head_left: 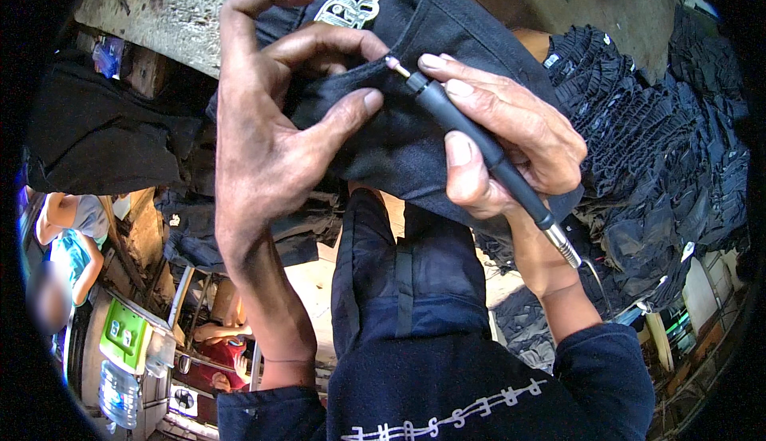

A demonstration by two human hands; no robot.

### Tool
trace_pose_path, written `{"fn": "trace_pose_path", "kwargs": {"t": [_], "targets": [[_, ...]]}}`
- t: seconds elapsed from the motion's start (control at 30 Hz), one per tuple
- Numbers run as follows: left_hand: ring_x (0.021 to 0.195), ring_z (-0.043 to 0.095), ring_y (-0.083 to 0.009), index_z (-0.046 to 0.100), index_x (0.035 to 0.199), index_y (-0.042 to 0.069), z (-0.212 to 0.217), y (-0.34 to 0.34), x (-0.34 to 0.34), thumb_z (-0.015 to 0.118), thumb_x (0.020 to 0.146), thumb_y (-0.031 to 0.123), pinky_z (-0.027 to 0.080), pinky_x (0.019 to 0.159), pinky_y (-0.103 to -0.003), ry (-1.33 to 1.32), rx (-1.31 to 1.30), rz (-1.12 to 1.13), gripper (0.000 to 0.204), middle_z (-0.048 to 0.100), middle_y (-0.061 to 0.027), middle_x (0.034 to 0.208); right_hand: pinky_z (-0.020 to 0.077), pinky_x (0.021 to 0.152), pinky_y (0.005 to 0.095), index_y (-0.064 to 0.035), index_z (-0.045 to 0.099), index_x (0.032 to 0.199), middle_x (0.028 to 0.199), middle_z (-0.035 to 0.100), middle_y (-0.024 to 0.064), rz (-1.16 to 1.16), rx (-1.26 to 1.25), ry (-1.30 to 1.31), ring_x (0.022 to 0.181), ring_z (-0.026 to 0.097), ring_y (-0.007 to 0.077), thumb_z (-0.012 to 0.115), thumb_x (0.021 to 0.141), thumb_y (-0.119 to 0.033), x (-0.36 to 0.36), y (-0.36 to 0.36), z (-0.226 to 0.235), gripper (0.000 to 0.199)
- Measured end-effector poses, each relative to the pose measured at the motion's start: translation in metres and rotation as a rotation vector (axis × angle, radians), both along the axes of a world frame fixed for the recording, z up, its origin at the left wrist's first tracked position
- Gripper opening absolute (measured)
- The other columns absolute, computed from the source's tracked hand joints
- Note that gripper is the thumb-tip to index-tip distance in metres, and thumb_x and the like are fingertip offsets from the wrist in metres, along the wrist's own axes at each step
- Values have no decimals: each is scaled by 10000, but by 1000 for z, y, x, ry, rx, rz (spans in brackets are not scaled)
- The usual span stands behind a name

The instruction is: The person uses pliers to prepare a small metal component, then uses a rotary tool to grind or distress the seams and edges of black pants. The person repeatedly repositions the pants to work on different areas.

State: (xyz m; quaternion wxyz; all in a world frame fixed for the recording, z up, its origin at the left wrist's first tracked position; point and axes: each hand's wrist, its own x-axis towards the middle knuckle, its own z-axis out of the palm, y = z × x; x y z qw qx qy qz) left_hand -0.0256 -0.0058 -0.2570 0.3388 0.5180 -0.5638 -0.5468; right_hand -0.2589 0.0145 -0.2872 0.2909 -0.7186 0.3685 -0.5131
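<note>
The right hand (523,126) is clasping a pen-shaped tool (441,103) over the dark garment (383,150), far middle; the left hand (267,134) is curving there, half-spread, grip unclear. Keeping the dark garment taut should be helping

Garment (391,138) ahead, centre; pen-shaped tool (467,122) in right hand (531,126), tip at pocket edge (363,75). Clothes heap (638,142) right. Cloth (104,138) left, board (155,6) beyond it. Far left: tray (120,352), 2 items (116,328) in it, bottle (118,395) nearby.
</note>
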Motion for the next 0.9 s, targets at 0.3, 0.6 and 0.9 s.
{"fn": "trace_pose_path", "kwargs": {"t": [0.3, 0.6, 0.9], "targets": [[1087, 673, -186, 312, 1511, 26, -1, -2, 2, 902, 840, 26, 460, 1029, -335, -70, -33, -33, 893, 770, -148, 1187, 642, 938, 486, 60, 713, 1154, 1086, 785, 333, -31, 32, -18, 1050, 805, 416, 754, 901, -38, 1, 1, 3, 275], [1125, 681, -219, 313, 1513, 27, -1, 1, 0, 892, 854, 28, 468, 1072, -367, 12, 17, 13, 878, 764, -189, 1240, 642, 941, 476, 42, 707, 1155, 1092, 789, 320, -63, 52, 2, 1044, 809, 403, 746, 910, -42, -3, 3, -1, 263], [1148, 677, -225, 299, 1521, 31, -1, 0, 1, 878, 854, 8, 458, 1090, -375, -16, -4, -13, 884, 756, -201, 1268, 646, 936, 467, 41, 706, 1156, 1095, 792, 313, -74, 71, -45, 1041, 811, 396, 717, 881, -8, 2, 2, 10, 279]]}}
